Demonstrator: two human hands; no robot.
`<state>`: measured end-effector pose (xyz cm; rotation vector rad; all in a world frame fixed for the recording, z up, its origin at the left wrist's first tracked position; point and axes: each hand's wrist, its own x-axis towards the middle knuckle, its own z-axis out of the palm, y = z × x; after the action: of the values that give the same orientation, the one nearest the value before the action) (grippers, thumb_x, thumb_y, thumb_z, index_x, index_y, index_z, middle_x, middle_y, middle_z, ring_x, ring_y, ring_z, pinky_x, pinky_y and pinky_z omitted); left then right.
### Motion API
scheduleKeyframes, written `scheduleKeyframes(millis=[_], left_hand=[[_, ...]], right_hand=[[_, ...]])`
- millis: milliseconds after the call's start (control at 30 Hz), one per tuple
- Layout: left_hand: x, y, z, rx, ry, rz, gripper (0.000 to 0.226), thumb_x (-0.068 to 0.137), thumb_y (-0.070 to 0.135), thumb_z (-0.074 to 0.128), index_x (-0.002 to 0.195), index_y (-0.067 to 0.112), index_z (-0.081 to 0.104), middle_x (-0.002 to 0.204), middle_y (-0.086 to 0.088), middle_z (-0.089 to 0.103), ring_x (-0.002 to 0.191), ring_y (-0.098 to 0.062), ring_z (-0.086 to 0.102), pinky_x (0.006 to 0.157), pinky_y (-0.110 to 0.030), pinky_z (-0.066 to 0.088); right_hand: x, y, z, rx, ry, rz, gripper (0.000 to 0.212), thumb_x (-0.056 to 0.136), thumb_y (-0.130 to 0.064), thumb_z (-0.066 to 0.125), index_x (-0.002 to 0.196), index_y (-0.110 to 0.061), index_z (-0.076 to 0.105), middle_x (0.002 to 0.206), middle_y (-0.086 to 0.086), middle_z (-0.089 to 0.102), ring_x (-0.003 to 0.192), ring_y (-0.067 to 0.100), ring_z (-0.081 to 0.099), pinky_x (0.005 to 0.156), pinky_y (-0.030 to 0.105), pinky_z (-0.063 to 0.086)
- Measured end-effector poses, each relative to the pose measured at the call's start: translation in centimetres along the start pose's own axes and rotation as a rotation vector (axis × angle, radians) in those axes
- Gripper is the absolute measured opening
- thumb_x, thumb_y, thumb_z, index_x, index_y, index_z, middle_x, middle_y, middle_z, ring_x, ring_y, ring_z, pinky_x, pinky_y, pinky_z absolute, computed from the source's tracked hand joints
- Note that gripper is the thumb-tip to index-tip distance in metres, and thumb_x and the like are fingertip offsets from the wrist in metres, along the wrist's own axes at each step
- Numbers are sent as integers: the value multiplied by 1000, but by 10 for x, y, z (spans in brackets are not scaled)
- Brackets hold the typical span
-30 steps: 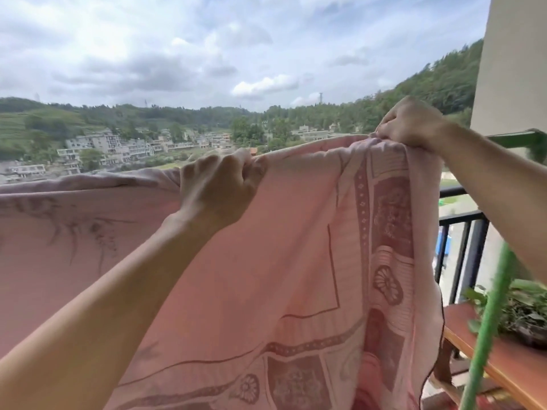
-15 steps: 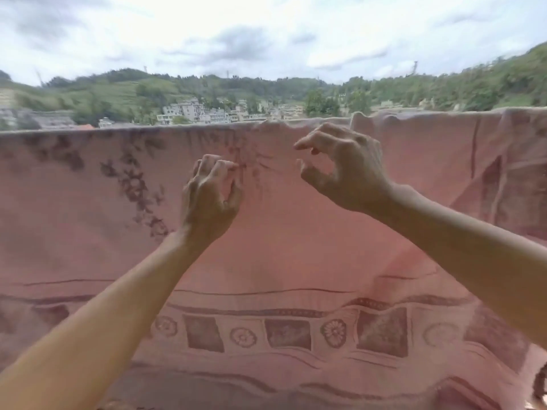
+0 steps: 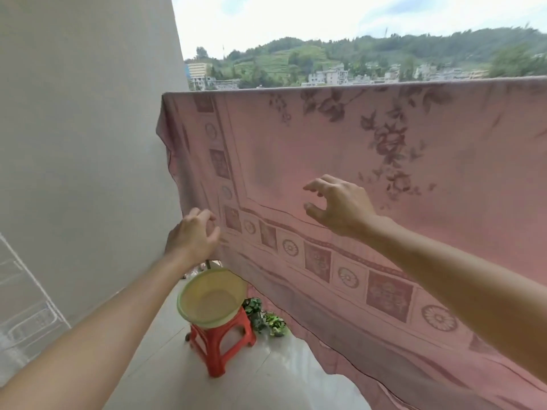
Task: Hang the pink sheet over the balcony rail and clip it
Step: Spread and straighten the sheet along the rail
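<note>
Balcony by a grey wall, hills beyond: the pink sheet hangs draped over the hidden rail. My left hand and right hand hover before it, fingers loosely curled, holding nothing.

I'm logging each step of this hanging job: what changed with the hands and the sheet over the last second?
Both hands let go of the top edge of the pink sheet and came down. The left hand is now by the sheet's left side edge, and the right hand hovers open before the fabric; neither holds anything. The view swung left. The sheet stays hung, no clip in sight.
</note>
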<state>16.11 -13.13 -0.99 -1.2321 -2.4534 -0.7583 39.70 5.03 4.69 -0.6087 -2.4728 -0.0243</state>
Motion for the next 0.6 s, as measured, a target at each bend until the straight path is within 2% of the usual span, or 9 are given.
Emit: scheduleKeyframes(millis=[133, 333, 600], left_hand=[[6, -73, -2, 6, -6, -139, 27, 88, 30, 57, 111, 17, 61, 114, -5, 58, 96, -28, 59, 79, -36, 47], [55, -166, 13, 29, -56, -253, 35, 90, 33, 56, 119, 16, 57, 123, -6, 56, 105, -27, 58, 87, -38, 48], [181, -297, 24, 81, -87, -325, 40, 92, 37, 54, 125, 15, 53, 128, -7, 54, 113, -26, 54, 92, -36, 44]], right_hand=[[52, -44, 42, 25, -9, -84, 39, 88, -43, 57, 124, -27, 58, 123, -6, 61, 107, 17, 60, 83, 36, 51], [141, -83, 110, 25, 4, -187, 40, 90, -42, 56, 126, -24, 58, 123, -2, 61, 109, 19, 59, 81, 39, 52], [323, -116, 210, 35, 74, -207, 38, 89, -35, 58, 124, -21, 58, 119, 3, 61, 108, 23, 56, 77, 37, 49]])
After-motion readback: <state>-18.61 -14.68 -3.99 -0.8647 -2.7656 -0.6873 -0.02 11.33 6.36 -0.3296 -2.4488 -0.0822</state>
